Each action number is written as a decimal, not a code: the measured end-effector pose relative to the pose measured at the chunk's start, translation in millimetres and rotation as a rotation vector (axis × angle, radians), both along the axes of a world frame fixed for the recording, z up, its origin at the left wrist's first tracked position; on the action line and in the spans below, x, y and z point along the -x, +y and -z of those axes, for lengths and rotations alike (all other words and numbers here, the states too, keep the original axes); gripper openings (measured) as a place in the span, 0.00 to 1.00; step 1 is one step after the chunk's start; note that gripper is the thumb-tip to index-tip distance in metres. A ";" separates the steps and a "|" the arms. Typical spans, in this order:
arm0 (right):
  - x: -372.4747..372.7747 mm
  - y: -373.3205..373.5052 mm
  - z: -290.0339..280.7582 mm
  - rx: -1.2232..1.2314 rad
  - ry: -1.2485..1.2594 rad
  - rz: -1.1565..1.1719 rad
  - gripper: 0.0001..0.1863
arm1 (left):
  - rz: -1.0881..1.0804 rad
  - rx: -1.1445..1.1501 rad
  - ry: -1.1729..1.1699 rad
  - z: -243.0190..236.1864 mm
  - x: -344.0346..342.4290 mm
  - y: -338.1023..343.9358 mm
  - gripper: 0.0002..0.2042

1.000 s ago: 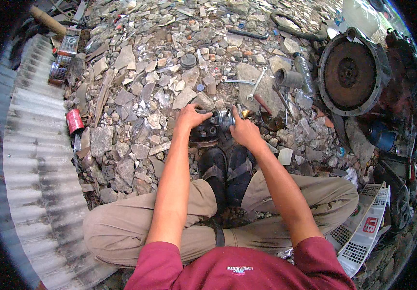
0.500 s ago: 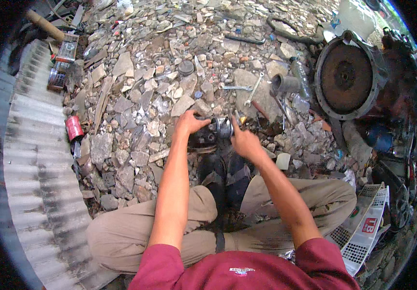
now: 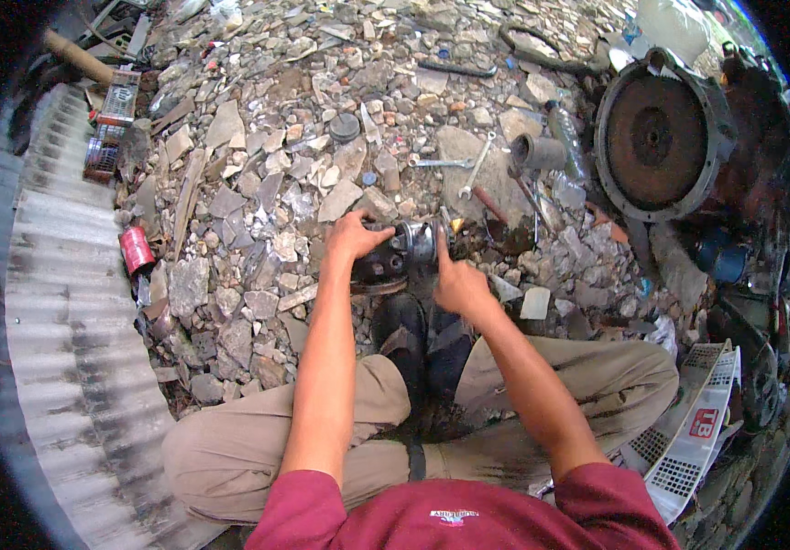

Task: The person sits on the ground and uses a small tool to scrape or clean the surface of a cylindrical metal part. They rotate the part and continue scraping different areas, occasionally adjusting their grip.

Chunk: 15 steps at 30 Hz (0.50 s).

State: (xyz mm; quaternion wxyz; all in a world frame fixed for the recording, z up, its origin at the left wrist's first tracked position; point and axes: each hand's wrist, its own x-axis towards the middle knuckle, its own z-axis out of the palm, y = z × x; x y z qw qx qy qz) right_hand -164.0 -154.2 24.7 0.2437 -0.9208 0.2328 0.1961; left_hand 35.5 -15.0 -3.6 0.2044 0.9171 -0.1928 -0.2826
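Metal part [image 3: 386, 261], dark and blocky with a shiny ring [image 3: 421, 244] at one end, sits low on the stony ground [image 3: 230, 206], just beyond the toes of the shoes [image 3: 401, 323] and between the two hands. For handling it well, I would let the left hand [image 3: 351, 240] bear the steadying, pressing the dark body down so that it cannot rock, while the right hand [image 3: 459, 284] works lightly along the ring. Even, square pressure would probably serve better than a push from one edge, and fingertips are best kept out of any gap between ring and body.

On the left hand, thumb and forefinger are spread in a curve over the dark end; the other fingers are hidden, and I cannot tell how firmly they grip. On the right hand, the forefinger is stretched out straight along the outer side of the ring, with the others curled under; whether the thumb pinches anything does not show.

As for its lie, the long axis seems to run roughly left to right across the person's front, the ring end pointing right and the dark body left. Fingers and shadow cover much of it, so some tilt is possible.
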 end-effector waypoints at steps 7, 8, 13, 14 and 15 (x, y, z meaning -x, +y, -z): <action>-13.8 -20.6 14.4 0.002 -0.067 -0.014 0.57 | 0.012 -0.003 -0.010 -3.3 5.7 -4.3 0.37; -6.9 -11.4 3.3 -0.045 -0.047 -0.011 0.58 | 0.006 -0.002 -0.027 0.3 4.2 2.5 0.37; -20.0 -24.5 7.4 -0.045 -0.036 0.003 0.55 | 0.010 -0.017 -0.012 -8.3 7.2 -6.7 0.37; -26.4 -45.3 35.6 -0.033 -0.110 -0.007 0.55 | 0.027 0.003 -0.001 -8.6 12.4 -15.3 0.37; -29.4 -45.1 39.8 -0.039 -0.097 -0.005 0.55 | 0.021 0.009 0.001 -7.1 10.0 -14.1 0.37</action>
